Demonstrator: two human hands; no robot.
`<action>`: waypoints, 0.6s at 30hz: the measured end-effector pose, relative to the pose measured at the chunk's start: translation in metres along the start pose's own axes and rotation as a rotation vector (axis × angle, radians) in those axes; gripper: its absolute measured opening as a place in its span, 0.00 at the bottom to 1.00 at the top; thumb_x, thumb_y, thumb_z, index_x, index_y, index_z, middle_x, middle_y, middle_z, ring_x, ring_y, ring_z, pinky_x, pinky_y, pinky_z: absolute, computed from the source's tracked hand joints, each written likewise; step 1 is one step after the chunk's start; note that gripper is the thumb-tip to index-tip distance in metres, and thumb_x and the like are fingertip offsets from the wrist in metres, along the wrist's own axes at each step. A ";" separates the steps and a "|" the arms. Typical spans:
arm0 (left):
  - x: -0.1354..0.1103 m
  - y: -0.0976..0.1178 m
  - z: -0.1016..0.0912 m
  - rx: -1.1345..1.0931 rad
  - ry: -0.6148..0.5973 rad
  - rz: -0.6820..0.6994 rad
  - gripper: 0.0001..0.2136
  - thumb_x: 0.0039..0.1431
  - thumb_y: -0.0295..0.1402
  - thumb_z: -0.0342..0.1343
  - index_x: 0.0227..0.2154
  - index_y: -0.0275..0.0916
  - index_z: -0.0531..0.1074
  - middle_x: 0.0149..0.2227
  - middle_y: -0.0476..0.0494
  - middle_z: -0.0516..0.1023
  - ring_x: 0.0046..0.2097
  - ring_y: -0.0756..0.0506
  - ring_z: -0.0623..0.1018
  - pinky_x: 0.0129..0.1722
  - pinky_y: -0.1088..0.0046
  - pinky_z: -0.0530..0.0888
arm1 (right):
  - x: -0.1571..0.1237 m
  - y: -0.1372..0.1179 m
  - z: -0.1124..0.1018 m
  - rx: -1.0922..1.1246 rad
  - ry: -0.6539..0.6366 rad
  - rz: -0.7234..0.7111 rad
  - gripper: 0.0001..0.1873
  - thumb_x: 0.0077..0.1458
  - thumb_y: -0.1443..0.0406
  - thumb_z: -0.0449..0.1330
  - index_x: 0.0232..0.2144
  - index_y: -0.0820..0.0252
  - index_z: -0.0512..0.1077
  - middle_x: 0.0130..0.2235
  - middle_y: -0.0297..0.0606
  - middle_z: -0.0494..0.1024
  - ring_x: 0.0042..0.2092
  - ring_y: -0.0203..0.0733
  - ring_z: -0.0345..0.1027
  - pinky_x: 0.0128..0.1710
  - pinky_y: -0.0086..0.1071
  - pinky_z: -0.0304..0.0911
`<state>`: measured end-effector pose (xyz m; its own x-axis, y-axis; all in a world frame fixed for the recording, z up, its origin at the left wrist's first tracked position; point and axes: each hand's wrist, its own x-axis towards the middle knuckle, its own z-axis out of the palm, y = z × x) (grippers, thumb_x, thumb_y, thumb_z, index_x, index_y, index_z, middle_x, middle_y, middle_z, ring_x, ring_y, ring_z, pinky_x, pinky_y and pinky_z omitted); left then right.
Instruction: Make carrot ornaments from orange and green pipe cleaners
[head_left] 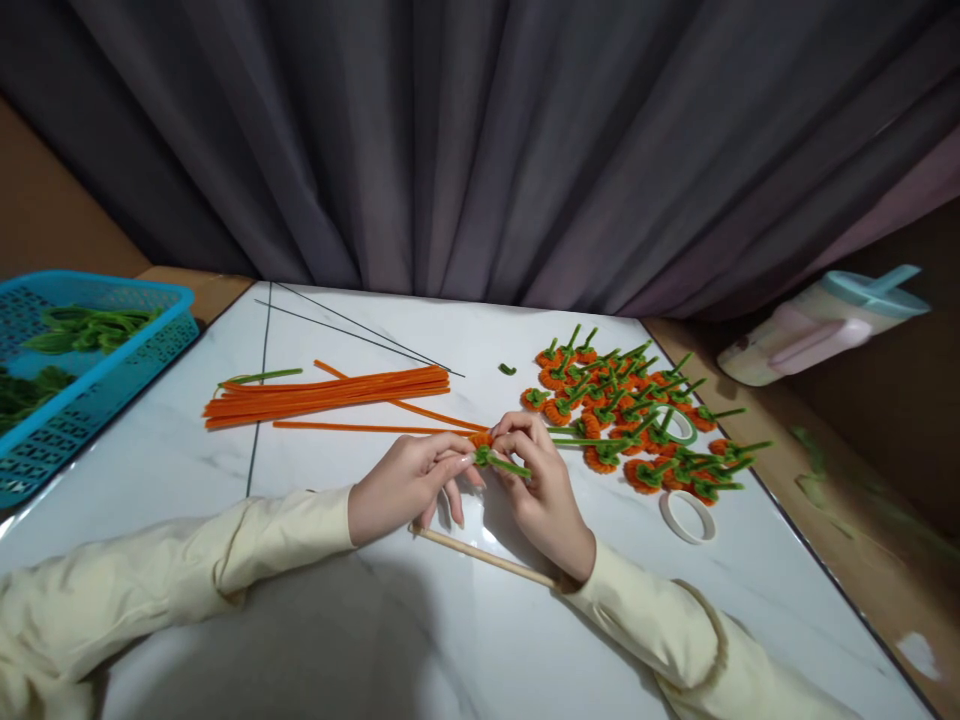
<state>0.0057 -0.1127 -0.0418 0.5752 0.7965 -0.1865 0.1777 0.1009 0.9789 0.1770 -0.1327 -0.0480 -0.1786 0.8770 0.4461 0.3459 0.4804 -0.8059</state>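
Note:
Between both hands, over the middle of the white table, is a small pipe-cleaner pumpkin (481,456) with an orange body and a green top and stem. My left hand (412,474) pinches it from the left with thumb and forefinger, its other fingers curling below. From the right, my right hand (541,490) closes its fingers around the pumpkin and its green stem, hiding part of it. A wooden stick (487,558) lies on the table just below the hands. Loose orange pipe cleaners (360,428) extend leftward from near the left hand.
An orange pipe-cleaner bundle (330,393) lies left of centre beside thin dark wires (360,335). Several finished pumpkins (600,400) cluster at right, with a tape roll (688,517) nearby. A blue basket (150,370) holds green pieces at left; a lidded tumbler (810,330) stands at right.

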 end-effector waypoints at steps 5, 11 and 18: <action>-0.001 0.000 0.002 0.067 -0.022 0.034 0.13 0.60 0.40 0.44 0.39 0.35 0.64 0.33 0.41 0.75 0.23 0.49 0.76 0.12 0.81 0.67 | -0.001 -0.001 0.001 -0.025 -0.008 -0.033 0.08 0.52 0.75 0.48 0.29 0.58 0.61 0.36 0.39 0.61 0.39 0.40 0.60 0.38 0.34 0.58; -0.002 0.015 0.000 0.237 -0.057 0.037 0.12 0.60 0.39 0.45 0.38 0.35 0.64 0.29 0.45 0.73 0.25 0.50 0.76 0.14 0.83 0.69 | -0.002 -0.001 0.000 -0.066 -0.016 -0.077 0.10 0.50 0.77 0.47 0.30 0.58 0.61 0.37 0.40 0.61 0.39 0.41 0.59 0.38 0.35 0.58; 0.000 0.016 -0.006 0.448 -0.097 0.159 0.09 0.63 0.33 0.40 0.33 0.36 0.63 0.22 0.52 0.71 0.17 0.57 0.67 0.16 0.84 0.65 | -0.004 0.000 0.002 -0.042 -0.031 -0.060 0.09 0.51 0.76 0.47 0.30 0.58 0.60 0.37 0.39 0.60 0.38 0.40 0.59 0.36 0.34 0.58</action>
<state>0.0041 -0.1077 -0.0253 0.6909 0.7200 -0.0654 0.3959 -0.3011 0.8675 0.1752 -0.1360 -0.0502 -0.2288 0.8467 0.4803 0.3717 0.5320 -0.7608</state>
